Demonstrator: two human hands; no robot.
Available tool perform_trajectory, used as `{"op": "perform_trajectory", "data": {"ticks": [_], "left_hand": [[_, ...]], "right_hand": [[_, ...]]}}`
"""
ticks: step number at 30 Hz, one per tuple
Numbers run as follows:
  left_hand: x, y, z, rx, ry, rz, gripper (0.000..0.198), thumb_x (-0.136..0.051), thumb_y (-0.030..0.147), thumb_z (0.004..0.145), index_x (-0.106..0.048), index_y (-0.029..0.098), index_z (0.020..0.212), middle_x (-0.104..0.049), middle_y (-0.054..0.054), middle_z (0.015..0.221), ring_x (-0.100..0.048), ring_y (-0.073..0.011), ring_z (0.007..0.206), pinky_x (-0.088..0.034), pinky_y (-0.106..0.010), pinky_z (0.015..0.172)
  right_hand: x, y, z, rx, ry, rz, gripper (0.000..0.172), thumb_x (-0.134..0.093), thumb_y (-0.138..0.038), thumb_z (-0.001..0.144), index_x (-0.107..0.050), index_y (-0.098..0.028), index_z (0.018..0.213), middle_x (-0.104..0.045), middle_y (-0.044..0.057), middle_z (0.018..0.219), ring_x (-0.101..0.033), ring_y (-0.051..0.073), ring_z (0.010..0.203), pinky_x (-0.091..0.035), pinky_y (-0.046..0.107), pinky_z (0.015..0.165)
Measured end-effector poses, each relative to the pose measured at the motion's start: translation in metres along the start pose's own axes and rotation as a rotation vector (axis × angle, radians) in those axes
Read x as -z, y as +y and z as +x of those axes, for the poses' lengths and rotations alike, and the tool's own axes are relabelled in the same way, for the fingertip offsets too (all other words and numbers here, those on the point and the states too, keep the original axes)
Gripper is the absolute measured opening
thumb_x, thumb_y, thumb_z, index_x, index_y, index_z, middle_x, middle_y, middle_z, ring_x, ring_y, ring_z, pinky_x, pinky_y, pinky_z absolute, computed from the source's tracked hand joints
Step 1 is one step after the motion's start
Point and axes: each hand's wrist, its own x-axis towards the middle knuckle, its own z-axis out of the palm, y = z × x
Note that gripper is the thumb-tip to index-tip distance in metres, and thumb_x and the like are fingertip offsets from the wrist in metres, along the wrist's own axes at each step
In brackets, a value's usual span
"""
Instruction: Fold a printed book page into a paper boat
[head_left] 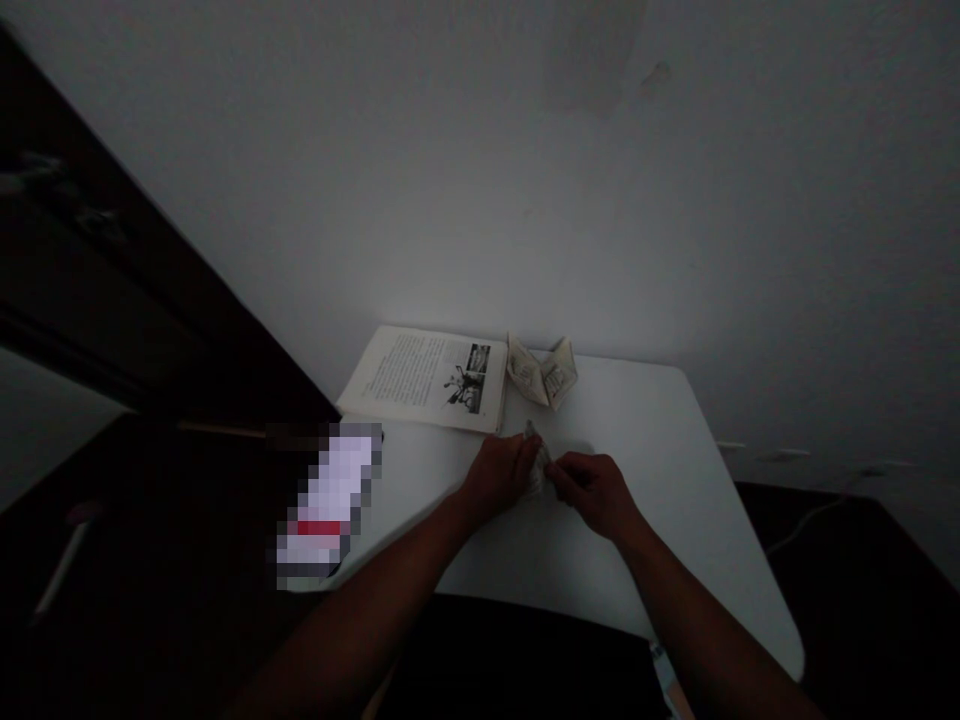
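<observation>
A small piece of folded printed paper (536, 482) is held just above the white table, between my two hands. My left hand (499, 472) is closed around its left side, with the thumb and fingers pressed on it. On the right edge of the same paper, my right hand (594, 486) pinches with thumb and fingertips. Fingers cover much of the paper, and dim light hides its exact folds. Beyond my hands, two folded paper shapes (559, 375) made from printed pages stand against each other, like small boats or pockets.
An open book (405, 375) with text and pictures lies at the table's back left. A phone (334, 495) with a lit, blurred screen is at the left edge. The white table (660, 450) abuts a pale wall (465, 200). A dark door stands left; a cable runs at right.
</observation>
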Motion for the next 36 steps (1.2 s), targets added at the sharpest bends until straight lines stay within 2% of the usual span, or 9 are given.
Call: {"op": "perform_trajectory", "data": {"ticks": [3, 8, 10, 14, 18, 23, 29, 33, 36], "left_hand": [[0.0, 0.004, 0.0, -0.006, -0.043, -0.082, 0.04, -0.029, 0.031, 0.092, -0.049, 0.016, 0.06, -0.042, 0.002, 0.049, -0.04, -0.0095, 0.045, -0.03, -0.024, 0.05], [0.003, 0.001, -0.001, 0.155, -0.009, -0.253, 0.044, -0.031, 0.04, 0.09, -0.042, 0.016, 0.055, -0.035, 0.004, 0.049, -0.034, -0.0081, 0.045, -0.027, -0.023, 0.049], [0.004, -0.002, -0.002, 0.211, -0.027, -0.388, 0.046, -0.031, 0.046, 0.09, -0.041, 0.016, 0.057, -0.036, 0.004, 0.051, -0.034, -0.0078, 0.047, -0.028, -0.022, 0.048], [0.005, -0.006, -0.004, 0.304, -0.097, -0.775, 0.045, -0.032, 0.052, 0.088, -0.046, 0.015, 0.065, -0.041, 0.003, 0.055, -0.037, -0.0085, 0.049, -0.032, -0.022, 0.047], [0.006, -0.004, -0.003, 0.338, -0.134, -1.002, 0.04, -0.043, 0.051, 0.083, -0.055, 0.013, 0.084, -0.05, 0.001, 0.064, -0.047, -0.0101, 0.056, -0.038, -0.022, 0.053], [0.005, -0.002, -0.003, 0.322, -0.176, -1.036, 0.048, -0.049, 0.054, 0.08, -0.056, 0.011, 0.101, -0.053, -0.001, 0.067, -0.051, -0.0107, 0.057, -0.041, -0.023, 0.054], [0.005, -0.002, -0.005, 0.26, -0.194, -0.987, 0.049, -0.05, 0.052, 0.081, -0.054, 0.01, 0.107, -0.056, -0.002, 0.067, -0.053, -0.01, 0.053, -0.043, -0.022, 0.051], [0.007, 0.003, -0.006, 0.302, -0.291, -1.081, 0.059, -0.051, 0.054, 0.08, -0.045, 0.01, 0.119, -0.062, -0.006, 0.071, -0.057, -0.0125, 0.05, -0.044, -0.022, 0.045], [0.008, 0.005, -0.006, 0.275, -0.356, -1.142, 0.063, -0.051, 0.054, 0.079, -0.042, 0.01, 0.123, -0.064, -0.009, 0.073, -0.059, -0.0147, 0.05, -0.046, -0.023, 0.044]], "right_hand": [[0.0, -0.002, 0.001, 0.015, -0.001, -0.042, 0.034, -0.055, -0.043, 0.081, -0.055, -0.018, 0.057, -0.049, -0.003, 0.048, -0.044, 0.009, 0.044, -0.033, 0.021, 0.044], [0.003, -0.001, 0.0, -0.035, -0.012, 0.109, 0.035, -0.054, -0.043, 0.081, -0.053, -0.018, 0.056, -0.05, -0.003, 0.048, -0.044, 0.01, 0.046, -0.035, 0.022, 0.046], [0.004, 0.0, -0.001, -0.072, -0.004, 0.201, 0.034, -0.053, -0.043, 0.082, -0.054, -0.018, 0.058, -0.05, -0.003, 0.048, -0.045, 0.01, 0.045, -0.037, 0.023, 0.047], [0.005, 0.001, -0.001, -0.09, 0.03, 0.348, 0.033, -0.055, -0.043, 0.081, -0.055, -0.017, 0.06, -0.052, -0.002, 0.049, -0.046, 0.01, 0.046, -0.038, 0.023, 0.047], [0.004, 0.004, 0.001, -0.084, 0.075, 0.437, 0.032, -0.055, -0.045, 0.08, -0.056, -0.017, 0.064, -0.053, -0.002, 0.05, -0.046, 0.01, 0.045, -0.039, 0.023, 0.046], [0.004, 0.007, 0.001, -0.093, 0.073, 0.439, 0.033, -0.055, -0.047, 0.08, -0.055, -0.017, 0.066, -0.053, -0.002, 0.051, -0.045, 0.01, 0.045, -0.038, 0.024, 0.046], [0.003, 0.006, 0.002, -0.088, 0.054, 0.375, 0.035, -0.053, -0.048, 0.081, -0.053, -0.018, 0.064, -0.052, -0.001, 0.051, -0.045, 0.01, 0.045, -0.038, 0.024, 0.046], [0.002, 0.004, 0.003, -0.086, 0.017, 0.344, 0.036, -0.051, -0.05, 0.082, -0.053, -0.018, 0.065, -0.054, 0.0, 0.054, -0.046, 0.01, 0.047, -0.038, 0.024, 0.047], [0.001, 0.003, 0.003, -0.083, 0.0, 0.359, 0.033, -0.051, -0.047, 0.083, -0.055, -0.017, 0.072, -0.054, -0.001, 0.054, -0.046, 0.01, 0.048, -0.038, 0.024, 0.047]]}}
